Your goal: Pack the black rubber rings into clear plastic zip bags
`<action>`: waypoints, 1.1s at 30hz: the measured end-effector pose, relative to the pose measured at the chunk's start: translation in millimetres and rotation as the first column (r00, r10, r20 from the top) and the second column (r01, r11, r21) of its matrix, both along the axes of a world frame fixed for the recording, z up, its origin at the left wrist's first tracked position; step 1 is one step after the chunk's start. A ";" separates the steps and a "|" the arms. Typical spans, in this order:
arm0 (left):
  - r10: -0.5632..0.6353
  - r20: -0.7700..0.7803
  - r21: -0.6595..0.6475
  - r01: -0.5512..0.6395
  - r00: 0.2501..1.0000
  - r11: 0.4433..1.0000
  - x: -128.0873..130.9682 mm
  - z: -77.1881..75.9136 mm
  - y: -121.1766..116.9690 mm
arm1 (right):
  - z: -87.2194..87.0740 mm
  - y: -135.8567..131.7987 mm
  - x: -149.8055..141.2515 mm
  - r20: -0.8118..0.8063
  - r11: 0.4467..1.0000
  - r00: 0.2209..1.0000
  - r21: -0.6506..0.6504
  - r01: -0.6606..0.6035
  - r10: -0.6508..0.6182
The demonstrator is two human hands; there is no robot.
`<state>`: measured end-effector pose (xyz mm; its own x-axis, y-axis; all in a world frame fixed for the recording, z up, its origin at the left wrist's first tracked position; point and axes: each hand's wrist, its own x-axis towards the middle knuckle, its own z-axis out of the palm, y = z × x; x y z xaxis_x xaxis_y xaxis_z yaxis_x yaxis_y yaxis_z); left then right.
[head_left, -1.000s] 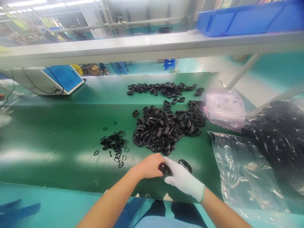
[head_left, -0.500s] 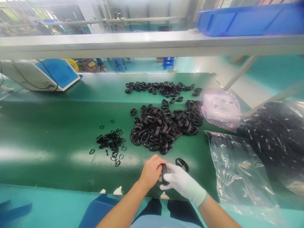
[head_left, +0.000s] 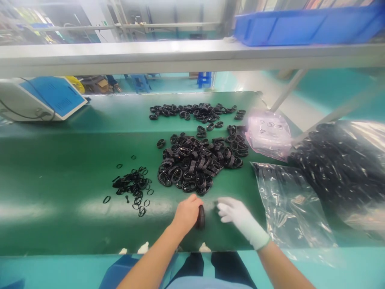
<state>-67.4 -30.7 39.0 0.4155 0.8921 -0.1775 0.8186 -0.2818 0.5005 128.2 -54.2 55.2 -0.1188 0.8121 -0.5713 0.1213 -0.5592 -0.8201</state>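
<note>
My bare left hand (head_left: 187, 214) grips a coiled black cable (head_left: 200, 218), standing on edge near the front of the green table. To its right, my right hand (head_left: 233, 212) in a white glove is off that coil, fingers apart and slightly smeared by motion. A faint dark smear shows at its fingertips; what it is, I cannot make out. Beyond both hands lies a large heap of coiled black cables (head_left: 192, 162). Small black bands (head_left: 135, 186) lie scattered to the left.
More cable coils (head_left: 198, 110) lie in a row farther back. At right are a pink plastic bag (head_left: 269, 134), a clear bag (head_left: 288, 200) and a large bag full of black items (head_left: 339, 172). A blue-topped machine (head_left: 54, 96) stands back left; a shelf (head_left: 135, 54) crosses above.
My right hand has let go of the coil and moved right, leaving my left hand on it. The loose coil beside my right hand no longer shows. The view has shifted slightly right.
</note>
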 end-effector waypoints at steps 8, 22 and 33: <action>-0.105 -0.374 -0.083 0.079 0.921 0.993 7.6 9.9 3.3 | -11.3 13.5 0.0 0.835 0.905 0.500 0.008 -0.425 0.227; 0.105 0.213 -0.250 -0.049 0.972 0.967 13.2 -3.3 -9.0 | -25.6 10.5 1.5 0.278 0.995 0.956 0.003 -0.104 0.099; 0.147 0.354 -0.309 -0.033 0.924 0.951 36.4 -26.1 -7.3 | -15.9 13.6 5.3 0.071 0.995 0.992 0.009 -0.102 0.101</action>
<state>-30.9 -38.0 12.9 0.4219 0.8607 -0.2850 0.5742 -0.0104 0.8186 133.5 -40.6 39.3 -0.1608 0.8050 -0.5711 0.2347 -0.5308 -0.8143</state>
